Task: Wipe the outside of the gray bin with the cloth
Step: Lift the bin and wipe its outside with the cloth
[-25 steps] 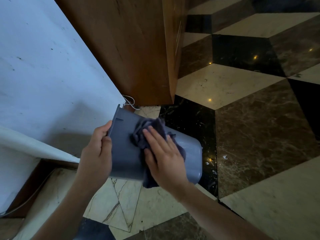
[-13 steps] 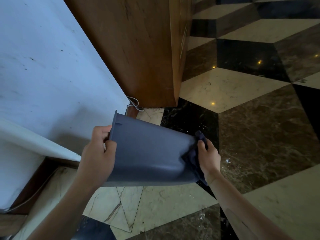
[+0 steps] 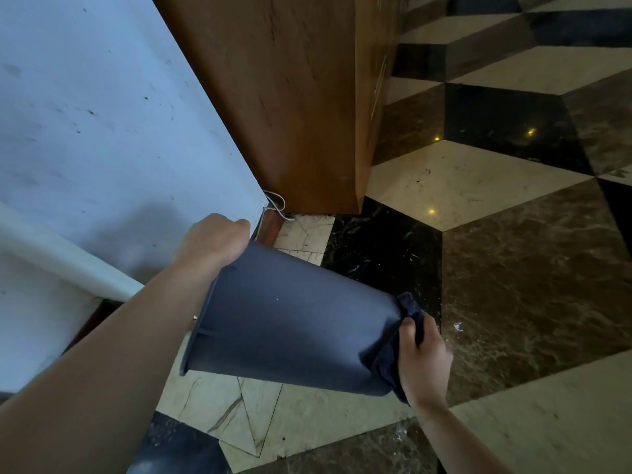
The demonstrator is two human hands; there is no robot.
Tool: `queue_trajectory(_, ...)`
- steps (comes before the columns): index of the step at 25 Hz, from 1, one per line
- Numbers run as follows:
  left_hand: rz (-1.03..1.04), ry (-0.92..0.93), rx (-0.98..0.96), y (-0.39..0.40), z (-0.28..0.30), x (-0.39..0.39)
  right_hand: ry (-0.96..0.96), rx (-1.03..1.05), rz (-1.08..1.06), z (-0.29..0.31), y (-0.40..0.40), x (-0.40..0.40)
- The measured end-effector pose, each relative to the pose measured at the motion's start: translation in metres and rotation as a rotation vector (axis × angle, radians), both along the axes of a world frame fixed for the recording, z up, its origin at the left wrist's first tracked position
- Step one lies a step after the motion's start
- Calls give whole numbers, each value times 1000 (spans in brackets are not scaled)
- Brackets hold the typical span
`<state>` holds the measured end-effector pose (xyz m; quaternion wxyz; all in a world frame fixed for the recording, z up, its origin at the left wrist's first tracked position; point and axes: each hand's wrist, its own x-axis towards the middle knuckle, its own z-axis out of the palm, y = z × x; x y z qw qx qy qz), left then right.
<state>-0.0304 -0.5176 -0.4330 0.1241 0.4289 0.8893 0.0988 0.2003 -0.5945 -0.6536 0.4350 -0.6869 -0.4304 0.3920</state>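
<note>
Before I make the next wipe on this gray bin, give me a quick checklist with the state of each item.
1. Left hand gripping the gray plastic bin at its rim: ok.
2. Bin lifted clear of the marble floor: ok.
3. Dark cloth in the right hand: ok.
4. Cloth against the bin's base end: ok.
5. Facing side clean: not ok, small white speck.
6. Far side wiped: cannot tell.

Likely hotel or lobby-type interior: polished marble floor in cube pattern beside tall wooden cabinet; white wall left of cabinet, loose cable at cabinet foot
</note>
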Motion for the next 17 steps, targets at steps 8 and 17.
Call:
queue_trajectory(8, -74, 92, 118, -15, -13, 7, 177, -94, -26, 20, 7, 9)
queue_trajectory(17, -563, 67, 363, -51, -10, 21, 185, -132, -6, 20, 2, 9)
